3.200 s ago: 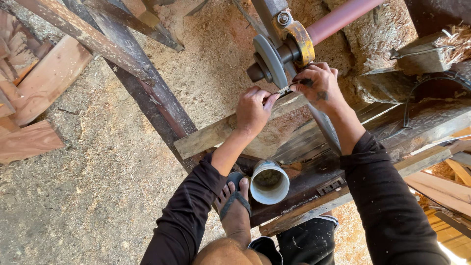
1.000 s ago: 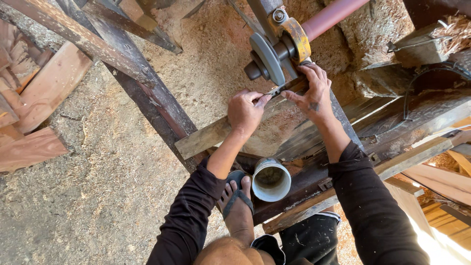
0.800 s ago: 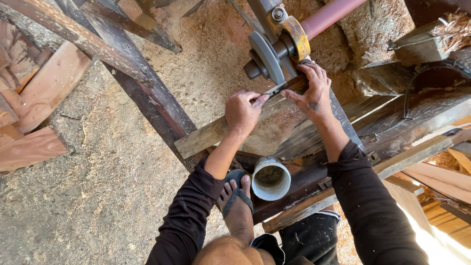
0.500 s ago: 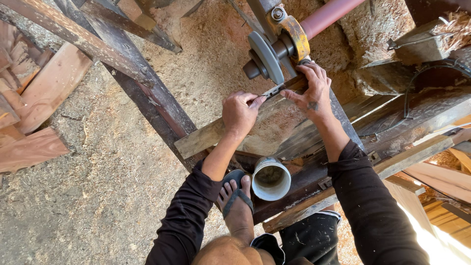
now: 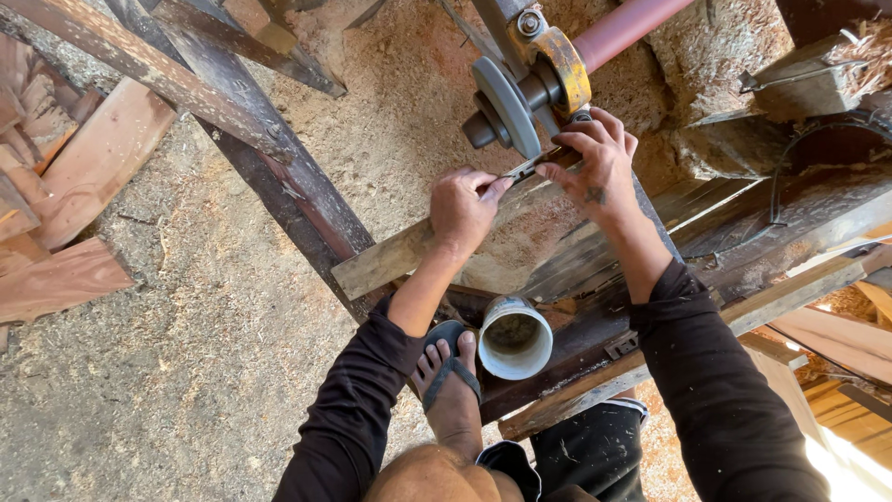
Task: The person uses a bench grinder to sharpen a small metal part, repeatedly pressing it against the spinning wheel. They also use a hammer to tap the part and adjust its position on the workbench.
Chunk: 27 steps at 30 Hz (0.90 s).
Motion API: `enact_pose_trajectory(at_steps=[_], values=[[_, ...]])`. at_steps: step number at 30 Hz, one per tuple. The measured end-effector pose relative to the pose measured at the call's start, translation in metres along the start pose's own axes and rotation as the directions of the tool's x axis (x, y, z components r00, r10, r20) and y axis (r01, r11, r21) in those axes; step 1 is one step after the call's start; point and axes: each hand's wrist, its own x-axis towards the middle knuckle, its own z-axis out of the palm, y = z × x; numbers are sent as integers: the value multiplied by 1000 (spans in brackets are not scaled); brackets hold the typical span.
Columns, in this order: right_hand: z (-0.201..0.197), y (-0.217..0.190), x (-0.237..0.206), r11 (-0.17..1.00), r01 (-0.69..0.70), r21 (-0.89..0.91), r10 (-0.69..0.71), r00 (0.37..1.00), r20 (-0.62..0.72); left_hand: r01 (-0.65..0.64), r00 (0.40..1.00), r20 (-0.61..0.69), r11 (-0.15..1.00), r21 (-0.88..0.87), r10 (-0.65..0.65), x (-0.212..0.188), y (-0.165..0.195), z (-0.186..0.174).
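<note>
Blade (image 5: 522, 168): a thin, narrow strip of grey metal, held level against the lower edge of the grinding wheel (image 5: 506, 104). The wheel serves as the reference for all positions below.

Grinding wheel: a grey disc mounted on a dark shaft. A yellow bearing block (image 5: 565, 67) sits just right of the wheel, and a reddish-pink tube (image 5: 624, 26) runs from that block up and to the right.

Left hand (image 5: 462, 206): located below and slightly left of the wheel. Thumb and forefinger are pinched together on the left end of the blade; the remaining fingers are curled in.

Right hand (image 5: 597, 167): located just right of and below the wheel. The fingers are spread, with the fingertips pressing down on the right end of the blade. The back of the hand faces the camera. Both forearms wear dark sleeves.

Wooden plank (image 5: 390, 260): lies directly under both hands, below the wheel, running down to the left. Sawdust is piled on it and on the ground to the left of the wheel.

White cup (image 5: 514, 337): stands well below the wheel, open mouth facing up, on a dark timber beam.

Foot (image 5: 451, 390): bare, in a dark thong sandal, just left of the cup and well below the wheel
</note>
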Motion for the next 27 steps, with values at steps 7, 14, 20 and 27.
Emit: enact_pose_trajectory(at_steps=[7,14,20,27], values=[[-12,3,23,997,-77,20,75,990,119,-73,995,-75,995,-67,68,8,10,11],[-31,10,44,994,-55,-90,72,978,197,29,999,-32,997,-70,-31,4,4,10],[-40,17,45,990,-72,-124,94,978,184,4,999,-39,994,-110,-9,-1,-6,7],[-44,19,47,987,-62,-148,87,982,169,-20,998,-56,996,-90,15,-2,-6,5]])
